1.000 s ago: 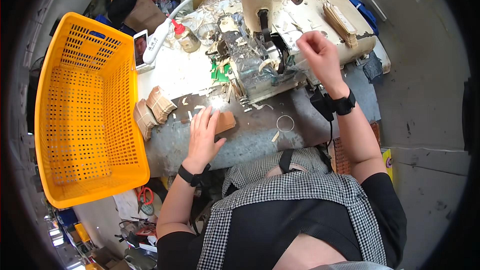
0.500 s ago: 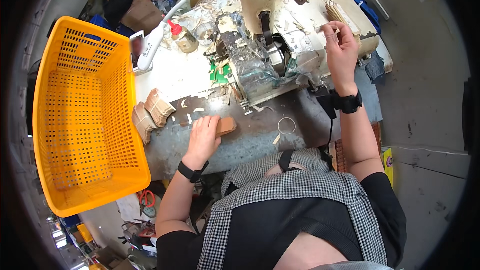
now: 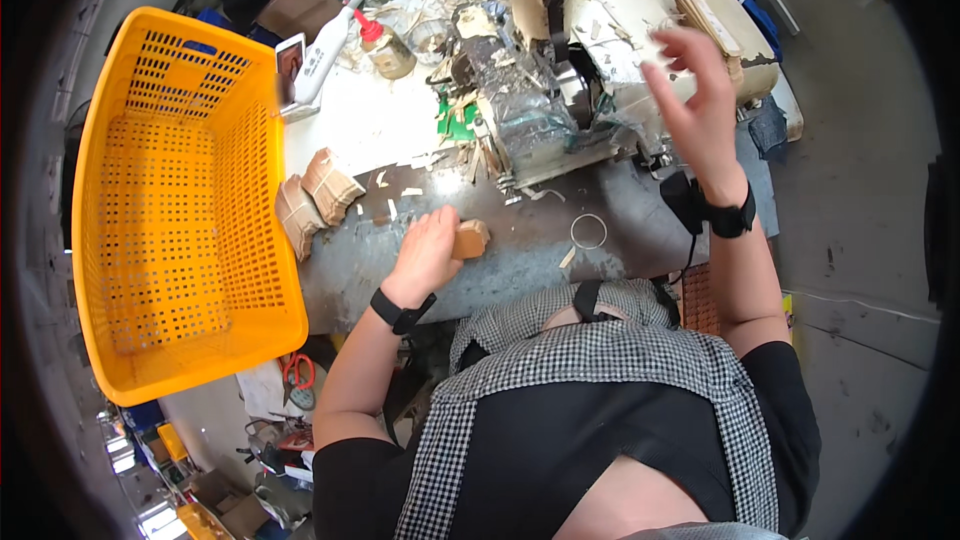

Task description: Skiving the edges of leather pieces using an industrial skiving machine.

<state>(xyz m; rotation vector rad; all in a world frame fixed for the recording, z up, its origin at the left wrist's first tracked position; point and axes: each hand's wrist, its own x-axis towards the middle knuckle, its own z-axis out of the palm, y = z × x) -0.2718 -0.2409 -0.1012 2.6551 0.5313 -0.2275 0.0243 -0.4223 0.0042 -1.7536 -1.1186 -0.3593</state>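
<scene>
Left hand (image 3: 425, 246): low over the grey counter (image 3: 350, 288), fingers drawn together across one end of a small brown stack; from where I stand I cannot tell whether it is clamped on it.
Brown stack (image 3: 471, 240): on the counter at the left hand's right side, touching it, the far end poking out.
Right hand (image 3: 702, 105): raised, thumb and fingers apart, a little blurred.
Scrap-strewn bench machine (image 3: 515, 105): ahead of the left hand and off to its right; just left of the right hand.
Pale strips (image 3: 706, 20): a bundle just beyond the right hand.
Tan bundles (image 3: 331, 186): two, side by side, left of the left hand.
Yellow perforated basket (image 3: 200, 372): farther left of the left hand, beside those bundles.
Thin pale ring (image 3: 606, 232): flat on the counter, right of the left hand, past the stack.
Red-capped bottle (image 3: 390, 56): well beyond the left hand.
Red-handled scissors (image 3: 300, 376): behind the left hand and to its left, below the counter's edge.
Black wristbands (image 3: 735, 216): one behind each hand.
</scene>
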